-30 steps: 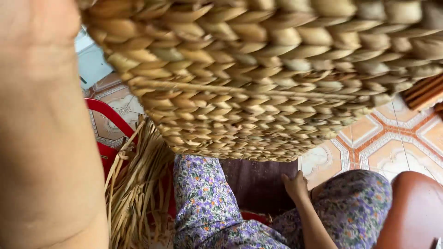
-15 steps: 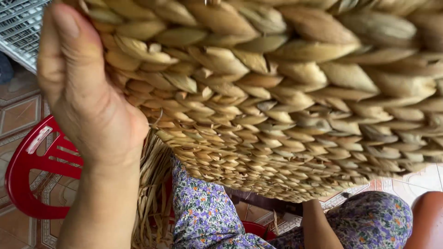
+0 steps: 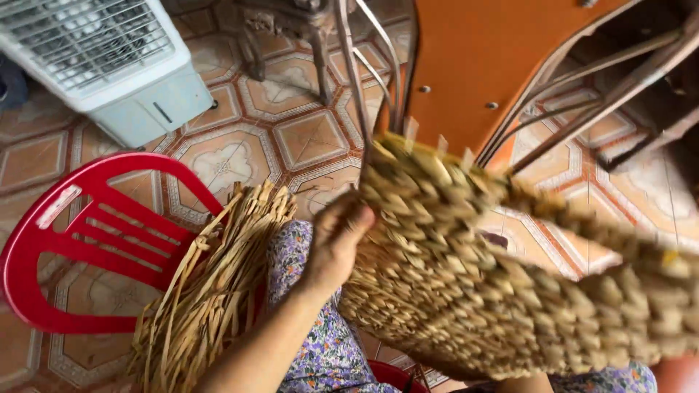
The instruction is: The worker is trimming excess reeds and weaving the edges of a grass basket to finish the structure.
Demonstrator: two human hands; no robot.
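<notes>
Woven straw fills the lower right part of the view: a thick woven basket piece of braided, dry, yellow-brown fibre, held up in the air above the lap of the person. The left hand is closed on the left edge of this weave, the thumb lying on the outer face and the fingers going behind it, so they are hidden. The weave extends from this hand to the right and a little downward, until it leaves the frame, blurred. The right hand is not visible; whether it supports the far side of the weave I cannot tell.

Below the left forearm there is a floral garment in purple and white. Just beside it on the left lies a bundle of loose straw strips, which leans against a red plastic chair. Behind the chair, at the top left, stands a white fan unit on the patterned tile floor. An orange panel with metal rods in front of it rises behind the weave.
</notes>
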